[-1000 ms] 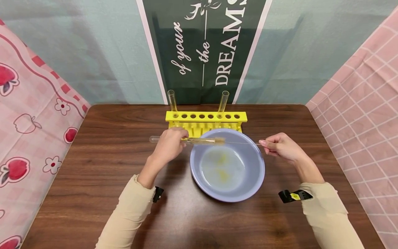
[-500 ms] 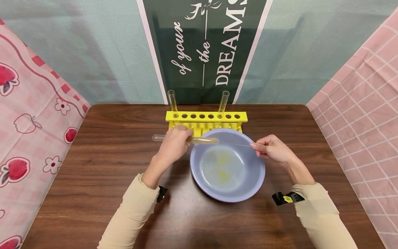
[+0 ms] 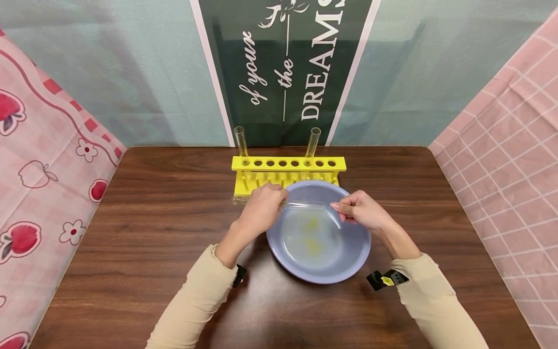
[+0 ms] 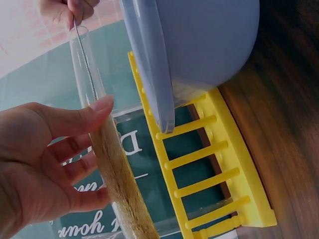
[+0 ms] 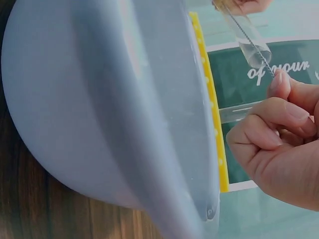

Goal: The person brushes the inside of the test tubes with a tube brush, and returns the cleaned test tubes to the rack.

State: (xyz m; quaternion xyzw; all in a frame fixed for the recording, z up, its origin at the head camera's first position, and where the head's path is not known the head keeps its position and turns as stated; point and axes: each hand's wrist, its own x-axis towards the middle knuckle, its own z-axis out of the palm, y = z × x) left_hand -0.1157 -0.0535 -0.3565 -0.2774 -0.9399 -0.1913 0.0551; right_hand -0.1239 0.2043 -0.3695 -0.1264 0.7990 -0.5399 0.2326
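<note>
My left hand [image 3: 263, 208] grips a clear glass test tube [image 4: 79, 59] held sideways above the back part of a lavender basin [image 3: 320, 279]. Inside the tube, the tan bristles of a test tube brush [image 4: 117, 174] fill the section past my left thumb. The brush's twisted wire handle [image 5: 245, 35] comes out of the tube's mouth, and my right hand [image 3: 364, 211] pinches it between thumb and fingers close to that mouth. Cloudy water with yellowish patches lies in the basin. In the head view my left hand hides the tube's middle.
Behind the basin stands a yellow test tube rack [image 3: 287, 164], partly covered by the basin's rim. One test tube [image 3: 241, 143] leans at its left end, another tube [image 3: 312, 145] toward its right. A printed cloth backdrop [image 3: 144, 87] hangs behind the brown table [image 3: 174, 194].
My right hand has moved left toward the tube, and the bristles have slid from the tube's mouth deep inside. My left hand has shifted right with the tube, farther over the basin.
</note>
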